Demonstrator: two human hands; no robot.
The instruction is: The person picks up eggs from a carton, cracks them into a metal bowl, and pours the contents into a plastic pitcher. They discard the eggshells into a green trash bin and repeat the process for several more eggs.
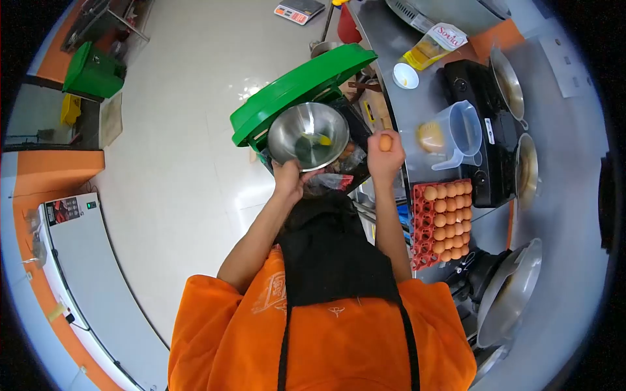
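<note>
A shiny metal bowl (297, 133) is held at its near rim by my left hand (287, 180). Something clear with a yellow patch lies inside it. The bowl is over an open bin with a green lid (287, 91), and plastic waste (326, 183) shows in the bin below. To the right, my right hand (385, 156) is closed around a brown egg (386, 143), near the counter's edge. On the counter, a red tray (424, 225) carries several brown eggs on its right side.
The steel counter (417, 117) also has a measuring jug (464, 130), a small white bowl (405, 76), an oil pouch (435, 47) and a black stove (486, 176) with pans. A scale (299, 11) is at the top. A white freezer (104, 293) stands at the lower left.
</note>
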